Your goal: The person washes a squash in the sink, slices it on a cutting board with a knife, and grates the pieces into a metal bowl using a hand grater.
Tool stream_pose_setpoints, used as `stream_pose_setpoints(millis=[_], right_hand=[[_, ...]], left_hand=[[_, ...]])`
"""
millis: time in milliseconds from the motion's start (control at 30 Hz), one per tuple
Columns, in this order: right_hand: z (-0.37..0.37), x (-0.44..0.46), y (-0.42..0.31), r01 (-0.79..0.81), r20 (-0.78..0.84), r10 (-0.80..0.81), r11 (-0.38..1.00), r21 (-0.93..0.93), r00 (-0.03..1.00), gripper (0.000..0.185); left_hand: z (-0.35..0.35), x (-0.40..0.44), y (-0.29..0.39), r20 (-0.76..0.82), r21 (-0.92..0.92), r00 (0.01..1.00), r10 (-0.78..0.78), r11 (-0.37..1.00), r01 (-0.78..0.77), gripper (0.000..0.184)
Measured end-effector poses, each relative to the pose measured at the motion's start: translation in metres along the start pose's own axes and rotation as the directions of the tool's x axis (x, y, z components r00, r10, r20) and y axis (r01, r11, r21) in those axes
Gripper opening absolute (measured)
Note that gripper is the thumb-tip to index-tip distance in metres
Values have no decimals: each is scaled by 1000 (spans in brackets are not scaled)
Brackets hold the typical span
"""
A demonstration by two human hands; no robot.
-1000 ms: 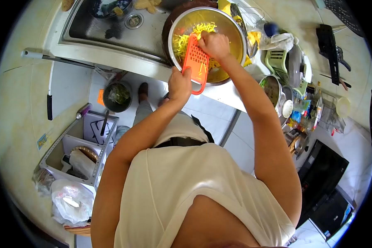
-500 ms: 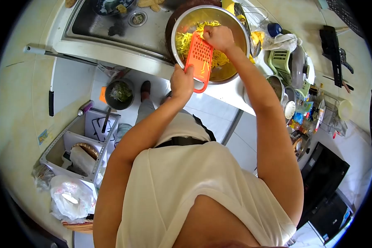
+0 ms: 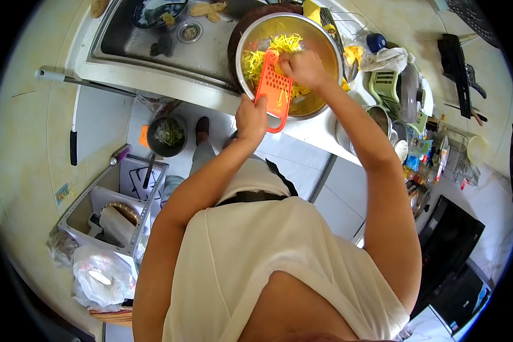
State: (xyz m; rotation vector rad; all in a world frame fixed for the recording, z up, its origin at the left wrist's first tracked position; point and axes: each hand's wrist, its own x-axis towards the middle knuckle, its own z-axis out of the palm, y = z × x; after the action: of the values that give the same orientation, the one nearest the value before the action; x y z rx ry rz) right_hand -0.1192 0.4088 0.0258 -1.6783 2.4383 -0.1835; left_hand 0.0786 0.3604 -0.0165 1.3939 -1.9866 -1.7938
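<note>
My left hand (image 3: 251, 118) grips the lower end of an orange grater (image 3: 275, 91), which leans over the near rim of a steel bowl (image 3: 326, 43). Yellow shreds (image 3: 285, 42) lie in the bowl, and a few stick to the grater's face. At the grater's upper end is my right hand (image 3: 304, 68), its fingers closed and slightly blurred. Whatever the right hand holds is mostly hidden; a bit of yellow shows beside its fingers.
A steel sink (image 3: 211, 54) with peelings lies left of the bowl. To the right stand a green rack (image 3: 383, 85), a white cloth (image 3: 386, 58) and a pot (image 3: 378, 115). Below the counter are a pan (image 3: 167, 135) and a shelf box (image 3: 100, 194).
My right hand has moved up and down along the upper part of the grater. My left hand keeps its hold. The whole view has shifted slightly.
</note>
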Motion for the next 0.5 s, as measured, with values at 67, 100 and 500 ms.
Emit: stream_pose_setpoints(millis=[67, 100, 500], right_hand=[[-22, -33, -30, 139, 11, -141, 983, 116, 990, 22], [-28, -46, -41, 232, -28, -231, 954, 190, 972, 21], [-8, -22, -16, -8, 64, 10, 1000, -23, 998, 20]], left_hand=[[2, 0, -2, -3, -19, 1000, 14, 1000, -14, 51], [1, -1, 0, 4, -13, 1000, 7, 1000, -7, 51], [6, 2, -5, -2, -54, 999, -39, 998, 39, 51]])
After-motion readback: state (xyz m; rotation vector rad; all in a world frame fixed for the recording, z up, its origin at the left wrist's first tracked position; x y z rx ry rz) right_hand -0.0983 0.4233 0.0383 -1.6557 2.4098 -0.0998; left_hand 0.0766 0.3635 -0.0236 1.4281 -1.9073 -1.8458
